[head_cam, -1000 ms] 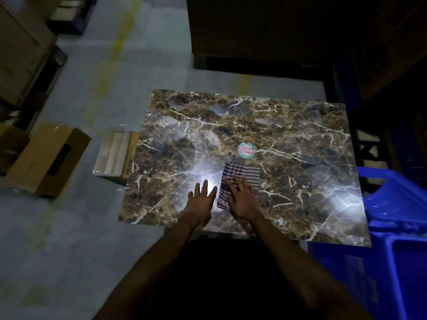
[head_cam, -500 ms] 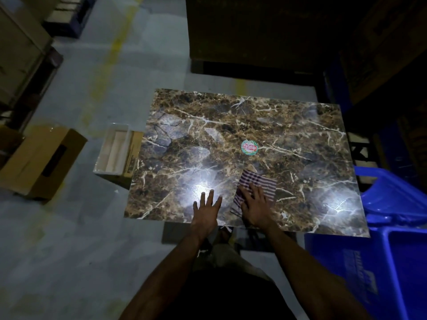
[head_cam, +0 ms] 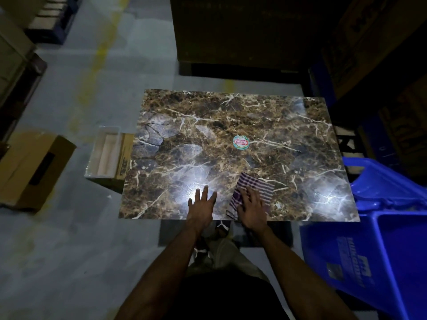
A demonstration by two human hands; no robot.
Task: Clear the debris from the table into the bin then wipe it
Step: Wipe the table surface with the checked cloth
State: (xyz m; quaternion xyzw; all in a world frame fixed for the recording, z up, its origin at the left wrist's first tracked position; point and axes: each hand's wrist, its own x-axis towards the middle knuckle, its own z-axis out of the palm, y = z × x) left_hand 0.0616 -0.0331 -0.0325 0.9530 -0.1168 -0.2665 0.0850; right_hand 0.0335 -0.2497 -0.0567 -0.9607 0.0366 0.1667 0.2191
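A dark brown marble-patterned table point(head_cam: 231, 116) fills the middle of the view. My right hand point(head_cam: 251, 207) lies flat on a purple-and-white checked cloth point(head_cam: 256, 185) near the table's front edge, pressing it against the surface. My left hand point(head_cam: 202, 203) rests flat on the bare tabletop just left of the cloth, fingers spread, holding nothing. A round teal and red sticker point(head_cam: 241, 142) sits at the table's centre. I see no loose debris on the top.
A blue plastic bin point(head_cam: 379, 255) stands at the table's front right corner. On the floor to the left lie a small white-lined open box point(head_cam: 106, 155) against the table and a larger cardboard box point(head_cam: 32, 172). Dark cartons rise behind the table.
My right hand slid the cloth to the right and slightly toward the front edge, turning it askew. My left hand stayed flat on the table beside it.
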